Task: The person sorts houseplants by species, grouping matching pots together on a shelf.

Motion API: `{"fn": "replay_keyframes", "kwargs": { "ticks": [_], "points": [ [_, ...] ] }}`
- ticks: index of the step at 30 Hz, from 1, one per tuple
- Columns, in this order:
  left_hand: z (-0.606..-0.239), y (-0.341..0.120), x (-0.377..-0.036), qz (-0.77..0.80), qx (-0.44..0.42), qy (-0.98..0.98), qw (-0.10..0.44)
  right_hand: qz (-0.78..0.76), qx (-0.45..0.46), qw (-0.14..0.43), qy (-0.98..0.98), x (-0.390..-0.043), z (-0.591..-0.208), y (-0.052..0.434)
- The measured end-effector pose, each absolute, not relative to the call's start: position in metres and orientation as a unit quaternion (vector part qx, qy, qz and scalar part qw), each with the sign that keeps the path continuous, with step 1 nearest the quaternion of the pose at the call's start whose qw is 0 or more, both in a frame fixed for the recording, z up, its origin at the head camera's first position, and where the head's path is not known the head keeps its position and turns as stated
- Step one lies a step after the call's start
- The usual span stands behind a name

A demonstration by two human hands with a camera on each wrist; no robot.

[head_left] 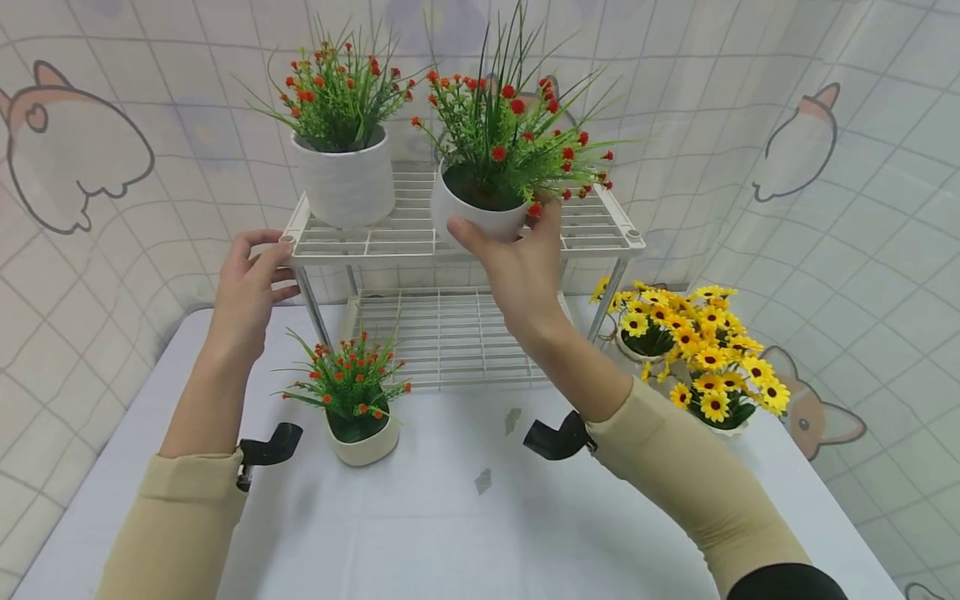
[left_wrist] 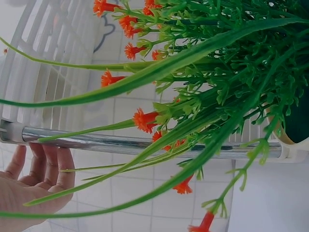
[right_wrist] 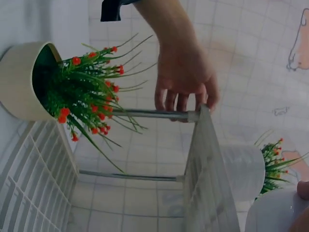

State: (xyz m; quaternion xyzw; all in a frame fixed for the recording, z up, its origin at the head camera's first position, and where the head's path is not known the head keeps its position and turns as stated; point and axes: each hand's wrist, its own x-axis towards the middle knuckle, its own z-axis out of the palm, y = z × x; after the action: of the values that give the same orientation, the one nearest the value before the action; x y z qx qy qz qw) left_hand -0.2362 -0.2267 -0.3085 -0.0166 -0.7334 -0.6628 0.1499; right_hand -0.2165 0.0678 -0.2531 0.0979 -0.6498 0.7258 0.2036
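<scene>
My right hand [head_left: 510,250] grips a white pot of red-flowered greenery [head_left: 487,212] by its front rim, over the top shelf of a white wire rack [head_left: 420,237]. Whether the pot touches the shelf I cannot tell. In the right wrist view only part of this pot [right_wrist: 273,215] and a fingertip show. My left hand [head_left: 258,271] holds the rack's front left corner, fingers curled over it at the chrome post [left_wrist: 120,143]. In the left wrist view the left hand [left_wrist: 34,186] sits behind green stems. The right wrist view catches the left hand [right_wrist: 186,84] on the post.
A second white pot of red flowers [head_left: 345,179] stands at the top shelf's left. A cream pot of red flowers [head_left: 362,417] sits on the white table [head_left: 450,517] by the rack's left leg. Pots of yellow flowers [head_left: 697,358] stand to the right. The lower shelf [head_left: 450,333] holds nothing.
</scene>
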Motion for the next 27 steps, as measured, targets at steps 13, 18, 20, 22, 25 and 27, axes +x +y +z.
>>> {"fn": "replay_keyframes", "kwargs": {
  "ticks": [13, 18, 20, 22, 25, 27],
  "points": [
    [-0.307, -0.226, -0.236, -0.661, -0.010, -0.735, 0.150, 0.697, 0.069, 0.198, -0.686, -0.256, -0.236, 0.051],
    [-0.308, -0.224, -0.236, -0.642, -0.007, -0.750, 0.156, 0.670, 0.047, 0.196, -0.715, -0.268, -0.231, 0.045],
    [-0.308, -0.224, -0.236, -0.644, -0.007, -0.749, 0.156, 0.654, 0.036, 0.196, -0.730, -0.272, -0.229, 0.044],
    [-0.309, -0.224, -0.236, -0.646, -0.006, -0.747, 0.157, 0.645, 0.028, 0.192, -0.739, -0.276, -0.228, 0.042],
    [-0.309, -0.224, -0.237, -0.649, -0.005, -0.744, 0.156, 0.631, 0.011, 0.182, -0.754, -0.280, -0.226, 0.040],
    [-0.309, -0.224, -0.237, -0.649, -0.006, -0.745, 0.156, 0.623, -0.004, 0.176, -0.763, -0.282, -0.225, 0.040]
  ]
}}
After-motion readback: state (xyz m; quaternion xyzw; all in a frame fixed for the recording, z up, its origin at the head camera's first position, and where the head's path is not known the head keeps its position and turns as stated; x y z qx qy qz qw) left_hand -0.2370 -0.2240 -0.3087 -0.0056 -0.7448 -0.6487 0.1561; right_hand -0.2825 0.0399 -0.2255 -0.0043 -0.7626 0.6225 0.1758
